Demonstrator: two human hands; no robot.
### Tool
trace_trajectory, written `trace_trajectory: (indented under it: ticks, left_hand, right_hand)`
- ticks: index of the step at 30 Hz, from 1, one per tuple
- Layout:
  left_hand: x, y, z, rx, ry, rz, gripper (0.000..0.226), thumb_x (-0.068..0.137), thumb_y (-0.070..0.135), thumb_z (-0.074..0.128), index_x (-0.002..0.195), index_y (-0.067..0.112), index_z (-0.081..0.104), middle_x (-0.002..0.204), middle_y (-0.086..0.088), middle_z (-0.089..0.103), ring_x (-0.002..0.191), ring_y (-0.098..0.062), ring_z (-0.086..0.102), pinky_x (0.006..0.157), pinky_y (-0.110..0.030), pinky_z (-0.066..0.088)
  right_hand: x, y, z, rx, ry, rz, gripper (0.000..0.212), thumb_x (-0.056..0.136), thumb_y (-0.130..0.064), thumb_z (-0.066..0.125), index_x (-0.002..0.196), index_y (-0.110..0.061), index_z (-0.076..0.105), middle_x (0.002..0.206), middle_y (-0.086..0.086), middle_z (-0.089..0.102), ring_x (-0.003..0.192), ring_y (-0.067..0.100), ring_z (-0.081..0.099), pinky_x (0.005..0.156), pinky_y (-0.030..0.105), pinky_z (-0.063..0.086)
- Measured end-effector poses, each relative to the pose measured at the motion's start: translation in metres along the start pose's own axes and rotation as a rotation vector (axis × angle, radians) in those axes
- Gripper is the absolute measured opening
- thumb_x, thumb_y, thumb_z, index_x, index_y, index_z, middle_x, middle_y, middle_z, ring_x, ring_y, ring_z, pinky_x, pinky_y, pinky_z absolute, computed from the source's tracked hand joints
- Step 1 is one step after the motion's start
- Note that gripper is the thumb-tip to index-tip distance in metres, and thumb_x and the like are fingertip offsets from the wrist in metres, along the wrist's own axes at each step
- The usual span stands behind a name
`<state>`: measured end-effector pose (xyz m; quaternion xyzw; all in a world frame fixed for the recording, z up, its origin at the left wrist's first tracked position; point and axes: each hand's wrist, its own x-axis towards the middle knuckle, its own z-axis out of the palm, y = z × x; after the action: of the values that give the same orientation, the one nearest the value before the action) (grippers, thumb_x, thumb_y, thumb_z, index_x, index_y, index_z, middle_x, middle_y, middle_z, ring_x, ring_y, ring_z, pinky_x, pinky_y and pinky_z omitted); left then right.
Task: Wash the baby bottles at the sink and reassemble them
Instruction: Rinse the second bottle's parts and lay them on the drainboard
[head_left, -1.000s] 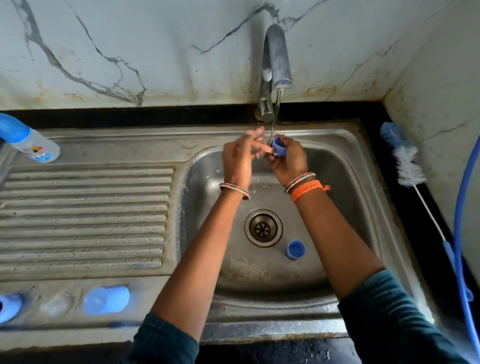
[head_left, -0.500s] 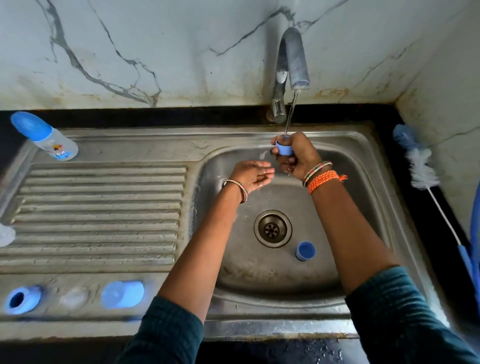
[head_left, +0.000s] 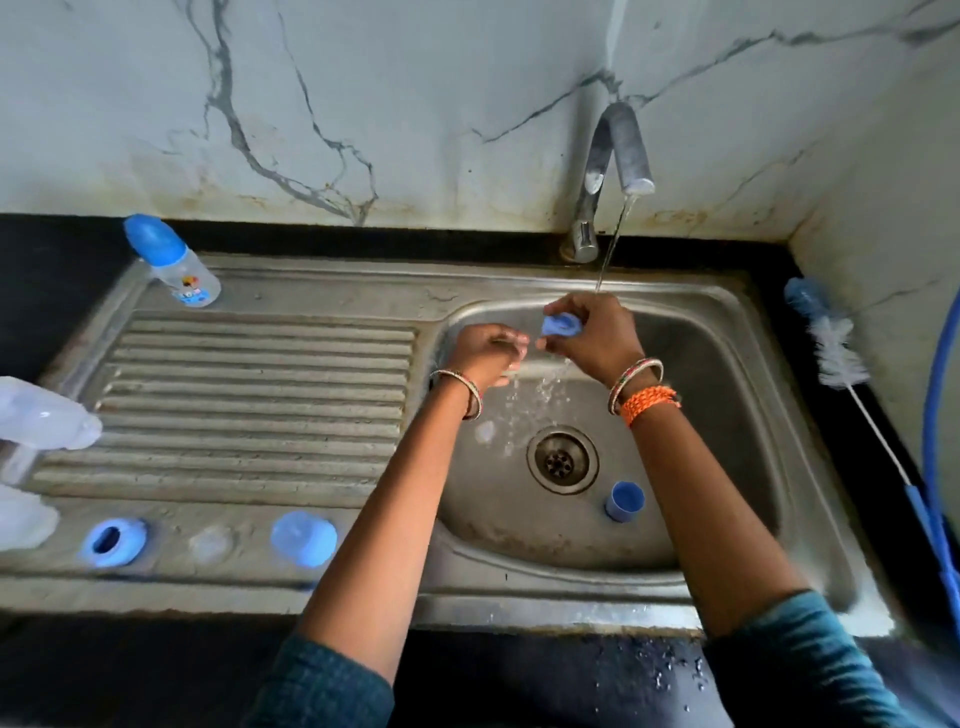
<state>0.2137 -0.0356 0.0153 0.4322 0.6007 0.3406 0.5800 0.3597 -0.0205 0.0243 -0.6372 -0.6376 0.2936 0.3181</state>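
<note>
Over the sink (head_left: 737, 332) basin's back edge, under the tap (head_left: 621, 150), the right hand (head_left: 597, 338) pinches a small blue bottle part (head_left: 561, 325) in curled fingers. Best turn it so the stream flushes every side. Left hand (head_left: 485, 348) hovers just beside, loosely curled, holding nothing I can see.

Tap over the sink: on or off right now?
On. A thin stream runs from the tap onto the blue cap in the right hand, splashing into the sink.
</note>
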Motion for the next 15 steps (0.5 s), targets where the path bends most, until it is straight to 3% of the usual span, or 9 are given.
trace_trajectory:
  ticks: [3,7,11,15]
  left_hand:
    - [-0.024,0.006,-0.041,0.015,0.086,0.122,0.023,0.091,-0.001,0.051,0.088,0.016,0.065,0.084,-0.002,0.064,0.075,-0.013,0.058,0.061,-0.022,0.045]
    - [-0.056,-0.002,-0.123,0.012,0.281,0.243,0.018,0.092,0.001,0.052,0.089,0.011,0.066,0.080,0.002,0.064,0.071,-0.012,0.058,0.054,-0.018,0.045]
    - [-0.077,-0.031,-0.204,-0.034,0.497,0.176,0.029,0.091,0.001,0.052,0.073,0.022,0.059,0.078,0.004,0.063,0.067,-0.010,0.057,0.056,-0.025,0.044]
    - [-0.090,-0.058,-0.268,-0.066,0.613,0.125,0.024,0.091,-0.001,0.048,0.077,0.014,0.060,0.077,0.003,0.061,0.068,-0.011,0.056,0.051,-0.020,0.044]
  right_hand:
    - [-0.013,-0.030,0.020,0.054,-0.049,-0.097,0.037,0.069,-0.002,0.080,0.104,-0.009,0.071,0.104,0.003,0.069,0.095,0.013,0.063,0.086,0.019,0.048]
    - [-0.018,-0.082,0.071,0.130,-0.180,-0.254,0.049,0.067,-0.004,0.082,0.113,-0.009,0.065,0.104,0.003,0.067,0.095,0.015,0.063,0.084,0.024,0.051]
    - [-0.026,-0.135,0.151,0.077,-0.351,-0.310,0.050,0.070,-0.011,0.083,0.114,-0.006,0.062,0.102,0.006,0.066,0.087,0.012,0.059,0.080,0.024,0.049]
    - [-0.042,-0.175,0.228,0.006,-0.503,-0.442,0.041,0.069,0.001,0.077,0.108,0.004,0.066,0.107,0.018,0.067,0.094,0.028,0.063,0.086,0.032,0.047]
